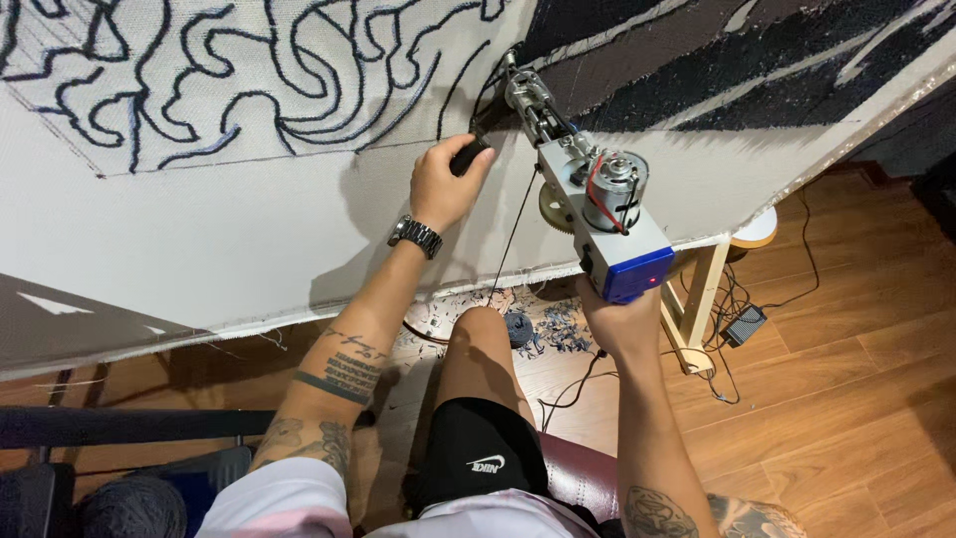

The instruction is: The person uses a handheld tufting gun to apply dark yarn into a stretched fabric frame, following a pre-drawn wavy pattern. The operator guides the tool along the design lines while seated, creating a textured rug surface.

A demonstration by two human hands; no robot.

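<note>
- White woven backing cloth, one sheet stretched upright, is my landmark and the biggest thing I see. Its upper right is already filled with dark pile; upper left carries only black outline curls, and the lower band is bare, so I judge the tufting well under way but far from finished.
- One tufting gun, grey body with a blue base, presses its tip against the cloth at the edge of the dark pile.
- One wooden stool stands below the cloth's lower right edge, with one grey pedal box just beside it on the floor.
- My left hand is closed around the gun's black front handle, against the cloth.
- My right hand grips the gun from beneath the blue base, below the cloth's hem.
- One wristwatch sits on the left wrist.
- Yarn scraps litter the floor under the cloth; too many to count.
</note>
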